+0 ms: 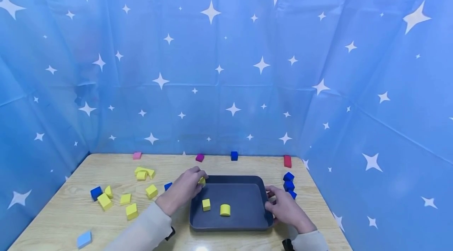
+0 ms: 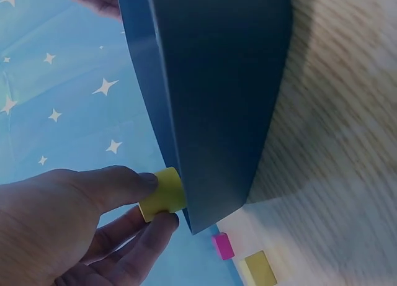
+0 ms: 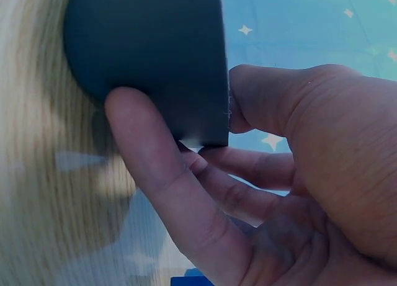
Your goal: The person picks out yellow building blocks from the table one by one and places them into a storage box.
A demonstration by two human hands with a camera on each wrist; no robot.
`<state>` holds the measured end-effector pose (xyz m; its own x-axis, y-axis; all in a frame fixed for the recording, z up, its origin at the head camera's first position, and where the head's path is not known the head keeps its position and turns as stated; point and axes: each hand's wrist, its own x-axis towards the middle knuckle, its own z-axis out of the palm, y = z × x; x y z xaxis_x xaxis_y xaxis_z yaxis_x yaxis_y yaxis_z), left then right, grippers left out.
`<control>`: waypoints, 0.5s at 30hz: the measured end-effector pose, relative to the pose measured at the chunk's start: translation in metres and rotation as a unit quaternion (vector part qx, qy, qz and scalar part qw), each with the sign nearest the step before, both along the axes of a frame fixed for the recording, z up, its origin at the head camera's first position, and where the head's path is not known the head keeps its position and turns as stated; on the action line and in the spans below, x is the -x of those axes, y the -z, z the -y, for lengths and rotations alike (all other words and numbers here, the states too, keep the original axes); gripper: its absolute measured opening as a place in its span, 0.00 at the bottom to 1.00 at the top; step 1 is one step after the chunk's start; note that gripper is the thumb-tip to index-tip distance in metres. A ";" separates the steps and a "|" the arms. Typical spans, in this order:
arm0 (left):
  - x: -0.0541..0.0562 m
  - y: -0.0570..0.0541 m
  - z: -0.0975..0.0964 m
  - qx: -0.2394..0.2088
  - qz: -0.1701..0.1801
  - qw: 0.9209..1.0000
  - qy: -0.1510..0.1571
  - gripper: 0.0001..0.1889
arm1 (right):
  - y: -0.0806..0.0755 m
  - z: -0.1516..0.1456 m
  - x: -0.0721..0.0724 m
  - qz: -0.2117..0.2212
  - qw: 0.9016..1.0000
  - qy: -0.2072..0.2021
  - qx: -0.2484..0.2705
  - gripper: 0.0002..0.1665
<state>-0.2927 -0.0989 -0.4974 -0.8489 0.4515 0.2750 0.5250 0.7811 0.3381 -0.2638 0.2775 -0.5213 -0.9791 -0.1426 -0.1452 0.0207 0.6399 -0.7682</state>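
Note:
My left hand pinches a yellow block between thumb and fingers. In the head view this block shows just over the far left corner of the dark grey tray. At the tray's right side, my right hand holds the edge. The right wrist view shows the thumb at the rim and a finger along the outer wall. Inside the tray lie a yellow cube and a yellow rounded block, both towards the near left.
Left of the tray are several yellow blocks, a dark blue block and a light blue block. Pink, magenta, blue and red blocks line the back edge. Three blue blocks sit beyond my right hand.

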 end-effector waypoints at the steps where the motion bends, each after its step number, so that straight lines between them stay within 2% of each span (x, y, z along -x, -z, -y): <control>1: 0.000 0.000 -0.001 0.001 -0.001 1.000 0.003 0.14 | 0.000 -0.001 0.000 -0.001 1.000 0.001 -0.001 0.35; 9: -0.002 0.008 -0.005 0.014 0.009 1.000 0.025 0.14 | 0.003 -0.004 -0.003 0.004 1.000 -0.004 0.001 0.35; 15: 0.000 0.010 -0.005 0.016 -0.002 0.999 0.029 0.13 | 0.005 -0.007 -0.001 -0.005 1.000 -0.023 0.015 0.35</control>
